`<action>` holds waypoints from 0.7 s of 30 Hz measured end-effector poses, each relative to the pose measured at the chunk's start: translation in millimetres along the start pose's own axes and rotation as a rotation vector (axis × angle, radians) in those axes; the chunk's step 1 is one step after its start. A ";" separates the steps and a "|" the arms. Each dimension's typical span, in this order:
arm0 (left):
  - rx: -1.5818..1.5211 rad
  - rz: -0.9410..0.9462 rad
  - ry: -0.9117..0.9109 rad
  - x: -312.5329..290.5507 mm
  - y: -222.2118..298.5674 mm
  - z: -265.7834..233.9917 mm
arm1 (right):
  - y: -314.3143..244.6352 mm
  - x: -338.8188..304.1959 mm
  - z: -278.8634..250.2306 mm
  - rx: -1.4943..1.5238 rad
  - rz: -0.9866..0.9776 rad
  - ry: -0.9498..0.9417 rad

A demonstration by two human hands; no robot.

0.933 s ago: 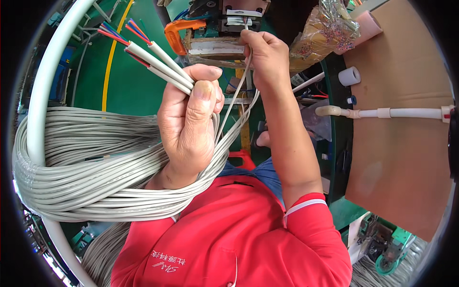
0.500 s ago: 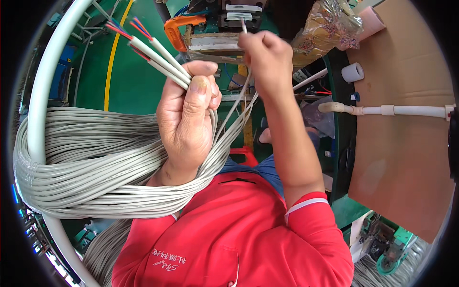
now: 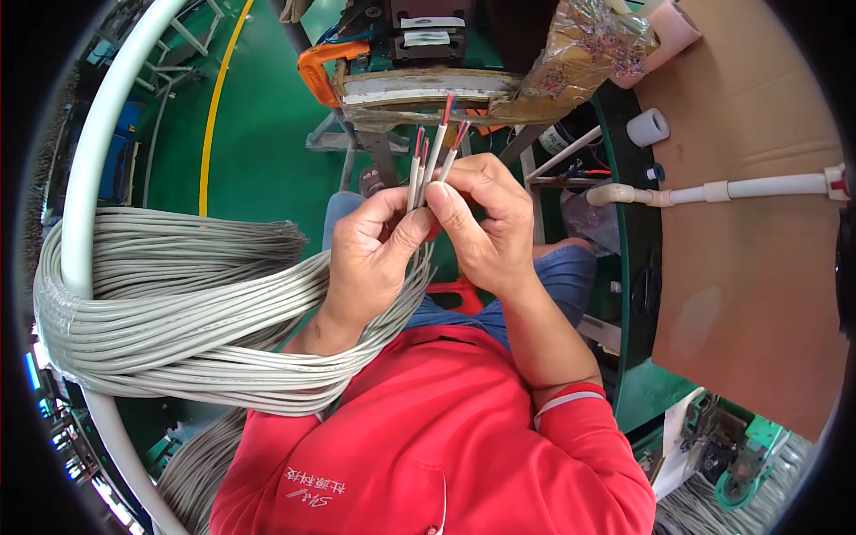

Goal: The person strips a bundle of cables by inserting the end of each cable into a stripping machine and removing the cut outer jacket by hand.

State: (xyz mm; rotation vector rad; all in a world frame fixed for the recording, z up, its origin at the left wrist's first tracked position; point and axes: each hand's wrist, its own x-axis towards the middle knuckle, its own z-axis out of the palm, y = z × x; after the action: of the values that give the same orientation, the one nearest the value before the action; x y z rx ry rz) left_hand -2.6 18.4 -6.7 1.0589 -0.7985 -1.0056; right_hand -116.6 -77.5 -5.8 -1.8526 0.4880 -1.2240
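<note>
Several grey cables (image 3: 415,183) stand upright in my left hand (image 3: 367,259), pinched between thumb and fingers. Their cut ends show stripped jackets with red and blue inner wires. My right hand (image 3: 489,218) meets the left and pinches one more cable (image 3: 448,166) beside the others, its thumb against the bunch. Both hands are closed, and the palm-side fingers are partly hidden. Below the hands the cables run down into a large grey cable bundle (image 3: 214,334), which loops over my left forearm and hangs on a white pipe frame (image 3: 78,232).
Ahead stands a machine with a dark metal block (image 3: 428,40) and a worn tray edge (image 3: 419,87). An orange handle (image 3: 323,71) is at its left. Plastic-wrapped wire scraps (image 3: 593,53), a white roll (image 3: 648,127), a white pipe (image 3: 767,189) and brown board (image 3: 740,294) line the right.
My right hand has come back from the machine block with its cable to the bunch in my left hand. The left hand has shifted right and lower, and the cable ends now point upright.
</note>
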 end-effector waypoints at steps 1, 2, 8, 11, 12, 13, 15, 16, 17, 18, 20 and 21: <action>0.046 -0.020 0.003 -0.7 2.2 1.0 | 1.3 -1.5 1.7 0.001 -0.004 0.002; 0.031 -0.018 0.009 -1.2 3.5 2.0 | 1.7 -2.9 3.8 0.060 0.016 0.032; -0.042 0.086 0.135 1.4 10.8 -8.6 | -20.6 -8.5 -2.7 0.382 0.422 -0.030; -0.070 0.039 0.213 -0.2 18.8 -2.7 | -18.5 -11.4 -7.3 0.315 0.412 -0.166; -0.088 0.011 0.157 0.7 18.6 -4.4 | -19.1 -12.6 -8.0 0.309 0.393 -0.191; -0.106 -0.018 0.101 1.4 18.7 -5.9 | -19.8 -13.6 -8.8 0.304 0.374 -0.216; -0.060 -0.008 0.127 2.4 20.3 -3.6 | -21.1 -13.5 -10.5 0.315 0.404 -0.236; -0.036 0.002 0.110 2.7 19.8 -4.2 | -20.8 -13.2 -11.5 0.308 0.406 -0.257; -0.013 0.012 0.093 2.7 19.5 -4.6 | -20.8 -13.1 -11.8 0.300 0.408 -0.277; -0.013 0.009 0.096 2.2 20.1 -4.8 | -21.2 -13.4 -11.6 0.302 0.412 -0.280; -0.017 -0.005 0.094 2.1 21.8 -5.7 | -21.7 -13.0 -11.0 0.296 0.393 -0.270; -0.017 -0.007 0.097 2.1 20.9 -6.6 | -22.0 -12.6 -11.4 0.297 0.396 -0.273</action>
State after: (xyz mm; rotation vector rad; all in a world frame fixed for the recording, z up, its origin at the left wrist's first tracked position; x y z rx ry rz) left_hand 9.6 21.8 11.3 1.0882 -0.7063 -0.9581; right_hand -135.0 -61.0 6.9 -1.5458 0.4645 -0.7228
